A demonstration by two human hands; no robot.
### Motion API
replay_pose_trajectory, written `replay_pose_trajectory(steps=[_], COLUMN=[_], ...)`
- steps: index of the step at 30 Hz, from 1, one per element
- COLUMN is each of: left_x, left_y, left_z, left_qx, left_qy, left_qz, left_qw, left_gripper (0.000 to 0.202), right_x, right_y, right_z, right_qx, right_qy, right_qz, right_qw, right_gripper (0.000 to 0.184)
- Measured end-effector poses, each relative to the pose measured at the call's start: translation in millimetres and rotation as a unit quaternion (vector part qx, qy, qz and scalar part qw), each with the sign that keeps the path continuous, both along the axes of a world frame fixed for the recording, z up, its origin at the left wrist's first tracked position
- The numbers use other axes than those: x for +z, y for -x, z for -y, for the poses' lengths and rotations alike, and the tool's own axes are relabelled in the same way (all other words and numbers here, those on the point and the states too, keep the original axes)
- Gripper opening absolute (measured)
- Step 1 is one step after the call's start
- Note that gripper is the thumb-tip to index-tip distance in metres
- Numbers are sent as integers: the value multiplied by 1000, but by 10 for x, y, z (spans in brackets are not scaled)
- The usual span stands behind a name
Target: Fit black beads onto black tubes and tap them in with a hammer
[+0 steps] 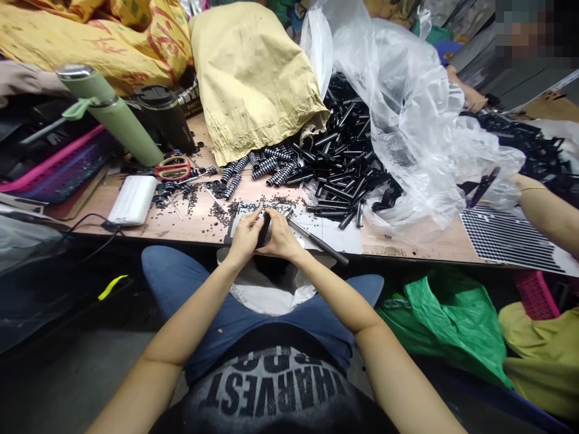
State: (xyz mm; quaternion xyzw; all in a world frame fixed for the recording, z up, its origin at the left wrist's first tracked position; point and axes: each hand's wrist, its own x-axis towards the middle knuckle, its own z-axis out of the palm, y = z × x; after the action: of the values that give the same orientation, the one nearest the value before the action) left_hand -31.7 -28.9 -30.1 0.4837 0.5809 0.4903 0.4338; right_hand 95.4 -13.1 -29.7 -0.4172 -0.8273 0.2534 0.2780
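My left hand (245, 236) and my right hand (281, 236) meet at the near edge of the wooden table (407, 244), both closed round a short black tube (263, 229) held between them. Small black rings (253, 203) lie scattered on the table just beyond my fingers. A long metal rod (323, 243) lies beside my right hand, slanting toward the table's edge. Further back sits a big heap of black tubes (344, 163) and stacks of threaded rings (271, 166).
A clear plastic bag (407, 114) and a yellow sack (253, 78) lie behind the heap. Red-handled scissors (174, 169), a green flask (113, 114), a black cup (165, 114) and a white box (133, 200) stand at left. Another person's arm (547, 211) rests at right by a perforated tray (506, 238).
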Motion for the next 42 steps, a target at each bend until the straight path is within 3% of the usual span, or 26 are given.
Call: replay_pose_trajectory(steps=[2, 6, 9, 11, 15, 17, 19, 23, 26, 28, 31, 33, 36, 40, 41, 42], left_x=[-90, -258, -354, -390, -378, -343, -305, -249, -252, -283, -339, -341, -243, -13, 36, 76], left_y=[25, 137, 227, 205, -41, -151, -204, -289, -448, -552, -624, -631, -623, -451, -347, -218], left_z=[34, 52, 2, -49, -128, -139, -129, -49, 40, 78, 72, 44, 17, -114, -212, -340], left_qx=[-14, -87, -119, -155, -226, -224, -214, -206, -205, -210, -222, -233, -222, -266, -256, -191], left_qy=[-75, -167, -218, -262, -304, -294, -279, -257, -254, -246, -241, -248, -200, -134, -131, -113], left_qz=[-157, -428, -467, -455, -481, -521, -547, -565, -568, -568, -555, -531, -499, -448, -437, -435], left_qw=[985, 884, 849, 837, 791, 770, 760, 756, 755, 757, 765, 776, 813, 843, 853, 872], left_gripper=[40, 40, 40, 40, 40, 40, 40, 43, 47, 56, 58, 56, 45, 27, 26, 27], right_x=[-36, -5, 65, 133, 309, 367, 383, 427, 537, 584, 568, 545, 556, 516, 474, 422], right_y=[21, -326, -828, -1099, -1275, -1242, -1198, -1109, -959, -810, -612, -557, -610, -818, -872, -922], right_z=[1, 134, 258, 323, 485, 598, 704, 818, 855, 868, 852, 819, 748, 625, 593, 562], right_qx=[-25, -82, -215, -248, -298, -317, -318, -286, -286, -248, -169, -154, -181, -248, -262, -274], right_qy=[-26, -69, -46, -9, 55, 56, 64, 113, 63, 45, 91, 114, 98, 75, 70, 66], right_qz=[45, 160, 277, 329, 247, 189, 198, 267, 188, 162, 247, 289, 256, 251, 263, 276], right_qw=[998, 981, 935, 911, 920, 928, 925, 913, 938, 954, 950, 938, 945, 933, 926, 919], right_gripper=[98, 78, 38, 25, 29, 34, 34, 29, 36, 37, 31, 28, 32, 34, 34, 34])
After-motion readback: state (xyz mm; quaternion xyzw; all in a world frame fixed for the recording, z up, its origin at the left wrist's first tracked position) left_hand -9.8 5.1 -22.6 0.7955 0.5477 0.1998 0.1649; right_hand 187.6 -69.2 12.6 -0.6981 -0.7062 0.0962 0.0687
